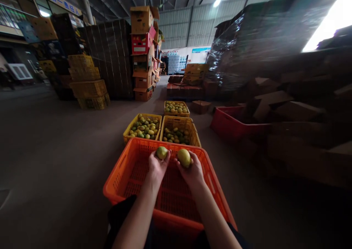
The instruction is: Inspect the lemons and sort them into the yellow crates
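Observation:
My left hand (157,165) cradles a small green-yellow lemon (161,153), palm up, fingers curled round it. In my right hand (193,169) lies a larger, yellower lemon (184,158), gripped between thumb and fingers. Both hands are above an orange plastic crate (114,183) with slotted walls, whose visible floor holds no fruit. Just beyond its far rim stand two yellow crates of green and yellow lemons, a left crate (127,132) and a right crate (195,133). Behind them is a third yellow crate (177,114) filled with lemons.
A red crate (233,126) stands at the right beside a dark heap of cardboard boxes (297,111). Stacked cartons (143,63) rise at centre back. Yellow crates (89,88) are piled at the left. A film-wrapped stack (247,47) stands at the back right on the concrete floor.

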Tool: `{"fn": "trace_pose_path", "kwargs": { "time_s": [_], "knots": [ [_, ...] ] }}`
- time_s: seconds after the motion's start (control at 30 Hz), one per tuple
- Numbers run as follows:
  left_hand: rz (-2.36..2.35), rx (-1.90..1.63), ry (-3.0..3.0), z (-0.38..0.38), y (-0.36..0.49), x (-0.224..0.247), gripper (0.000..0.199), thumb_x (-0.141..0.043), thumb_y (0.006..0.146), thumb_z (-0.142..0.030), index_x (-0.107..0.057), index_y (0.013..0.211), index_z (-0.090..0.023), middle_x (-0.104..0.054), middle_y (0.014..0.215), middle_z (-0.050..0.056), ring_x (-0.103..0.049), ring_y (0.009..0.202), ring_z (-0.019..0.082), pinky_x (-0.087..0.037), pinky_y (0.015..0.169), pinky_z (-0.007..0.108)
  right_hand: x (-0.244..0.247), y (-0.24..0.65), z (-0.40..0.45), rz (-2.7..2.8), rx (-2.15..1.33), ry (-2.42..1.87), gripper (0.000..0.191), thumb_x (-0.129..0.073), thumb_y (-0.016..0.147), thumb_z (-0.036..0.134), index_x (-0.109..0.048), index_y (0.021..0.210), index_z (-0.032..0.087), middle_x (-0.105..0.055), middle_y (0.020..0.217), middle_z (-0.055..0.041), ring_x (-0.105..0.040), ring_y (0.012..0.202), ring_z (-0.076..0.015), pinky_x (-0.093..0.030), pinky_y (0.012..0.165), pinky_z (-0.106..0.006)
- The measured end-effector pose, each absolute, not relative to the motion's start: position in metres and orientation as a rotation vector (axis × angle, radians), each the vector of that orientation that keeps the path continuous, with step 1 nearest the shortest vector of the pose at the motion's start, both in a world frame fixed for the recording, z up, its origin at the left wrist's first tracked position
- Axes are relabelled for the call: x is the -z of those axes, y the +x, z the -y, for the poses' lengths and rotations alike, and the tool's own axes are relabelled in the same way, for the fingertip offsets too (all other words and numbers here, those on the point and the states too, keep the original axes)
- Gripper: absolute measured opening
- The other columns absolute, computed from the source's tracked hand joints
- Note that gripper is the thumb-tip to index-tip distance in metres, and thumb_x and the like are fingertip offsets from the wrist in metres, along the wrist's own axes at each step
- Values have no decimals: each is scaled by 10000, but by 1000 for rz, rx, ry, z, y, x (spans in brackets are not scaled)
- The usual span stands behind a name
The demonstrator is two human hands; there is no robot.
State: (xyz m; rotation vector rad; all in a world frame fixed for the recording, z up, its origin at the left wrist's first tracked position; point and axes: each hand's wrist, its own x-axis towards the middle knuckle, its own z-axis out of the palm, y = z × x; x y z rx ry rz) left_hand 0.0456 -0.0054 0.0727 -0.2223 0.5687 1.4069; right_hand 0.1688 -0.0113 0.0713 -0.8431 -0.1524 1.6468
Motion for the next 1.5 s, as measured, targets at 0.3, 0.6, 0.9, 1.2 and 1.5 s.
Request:
{"fn": "trace_pose_path", "kwargs": {
  "time_s": [0.3,0.6,0.9,1.2,1.5],
  "knots": [
    [-526,-1325,-125,7,46,-68,257,-392,857,-236,-610,837,-103,-638,799,148,-621,638,191,-505,458,237,-73,159,10,107,-1753,-789,61,-559,854,238,-580,829,187,-684,638,-54,-647,503,-156,-547,421,-208],
    [-585,-1382,-151,10,48,-72,221,-417,833,-242,-590,765,-124,-585,647,98,-576,581,187,-477,466,237,-82,161,18,106,-1755,-774,118,-562,884,234,-596,788,174,-679,615,-53,-647,487,-155,-570,441,-220],
    [-564,-1302,-152,15,50,-69,297,-395,858,-280,-635,855,-105,-611,655,90,-533,486,149,-417,416,209,-77,161,19,160,-1641,-848,147,-617,884,240,-564,761,181,-653,540,5,-621,426,-136,-531,397,-200],
    [-641,-1366,-214,14,53,-71,262,-418,865,-279,-579,707,-146,-586,597,55,-506,445,123,-384,399,187,-83,156,23,112,-1779,-816,371,-416,1000,311,-601,720,154,-653,523,-39,-623,438,-140,-527,404,-198],
    [-564,-1345,-152,16,49,-73,396,-295,947,-307,-536,689,-128,-486,517,22,-294,341,34,-200,304,105,-67,158,14,142,-1682,-756,28,-669,839,207,-651,820,199,-721,678,0,-669,552,-128,-571,522,-194]
  ]
}}
